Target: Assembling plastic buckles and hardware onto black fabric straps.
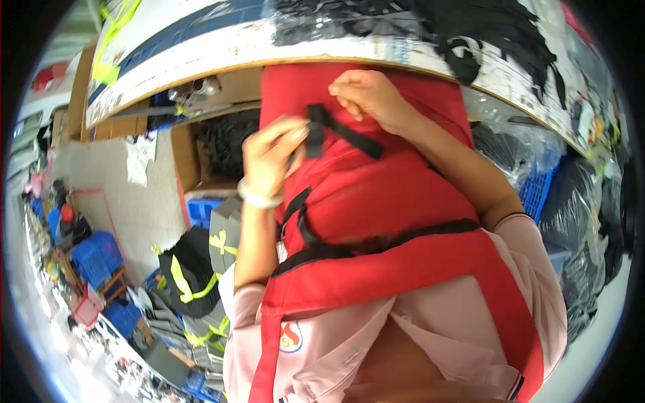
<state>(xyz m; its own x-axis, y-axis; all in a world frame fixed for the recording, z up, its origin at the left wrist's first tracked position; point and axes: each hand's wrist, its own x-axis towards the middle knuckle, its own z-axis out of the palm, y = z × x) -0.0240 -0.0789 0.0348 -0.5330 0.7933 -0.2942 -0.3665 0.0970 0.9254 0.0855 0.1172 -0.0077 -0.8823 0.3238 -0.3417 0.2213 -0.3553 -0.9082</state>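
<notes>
Between the thumb and fingers of my left hand point(274, 149) is one end of a black strap point(349, 136). The strap bends into a folded shape, and its free end points to the lower right over the red apron point(403, 195) covering my lap. Farther up, close to the table edge, my right hand point(369, 96) is closed, thumb against curled fingers. Anything inside that pinch is too small or hidden to make out. The right hand and the strap look apart. Some blur softens the left fingers.
A worktable point(336, 52) with black fabric pieces point(497, 40) runs across the front. Below its left part stands a cardboard box point(185, 158) of black items. Grey and black goods with yellow-green ribbons point(188, 279) lie left; a blue basket point(535, 191) and plastic-wrapped bags point(571, 215) stand right.
</notes>
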